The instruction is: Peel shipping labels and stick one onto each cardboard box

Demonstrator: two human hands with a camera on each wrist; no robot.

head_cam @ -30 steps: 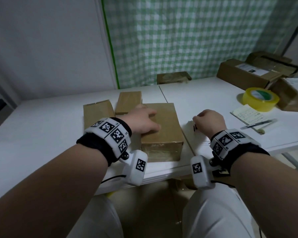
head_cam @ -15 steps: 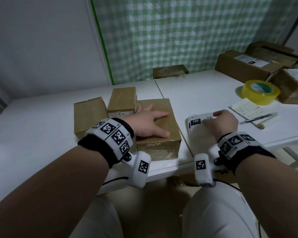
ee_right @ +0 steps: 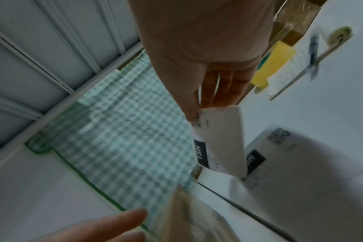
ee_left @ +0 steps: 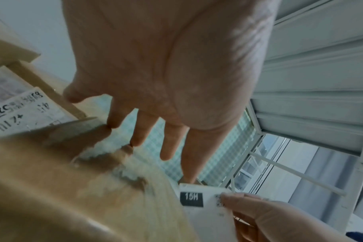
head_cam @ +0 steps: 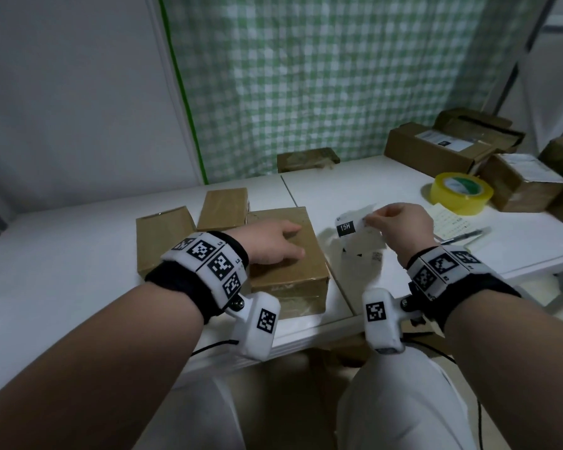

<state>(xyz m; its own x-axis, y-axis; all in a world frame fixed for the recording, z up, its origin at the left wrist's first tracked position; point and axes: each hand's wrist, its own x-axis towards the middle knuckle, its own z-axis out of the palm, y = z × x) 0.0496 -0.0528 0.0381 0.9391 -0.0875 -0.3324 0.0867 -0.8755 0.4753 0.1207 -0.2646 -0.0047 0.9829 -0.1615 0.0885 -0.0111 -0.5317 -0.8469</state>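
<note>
My left hand [head_cam: 285, 240] lies flat with straight fingers on top of a brown cardboard box [head_cam: 293, 271] near the table's front edge. In the left wrist view the fingertips [ee_left: 135, 142] touch the box [ee_left: 52, 188]. To the right, my right hand [head_cam: 371, 219] pinches a white shipping label [head_cam: 351, 225] marked 15H by its corner and holds it above the table. The right wrist view shows the label [ee_right: 222, 140] hanging from thumb and fingers. Beneath it a stack of labels [head_cam: 366, 251] lies on the table.
Two smaller boxes [head_cam: 163, 235] [head_cam: 223, 207] lie left of the held box, one more [head_cam: 307, 159] sits at the back. Labelled boxes [head_cam: 436, 147] [head_cam: 524, 183], a yellow tape roll [head_cam: 461, 192], a notepad [head_cam: 450, 219] and pen [head_cam: 465, 237] fill the right side.
My right hand has lifted the 15H label off the stack and raised it above the table. My left hand has stayed on the box.
</note>
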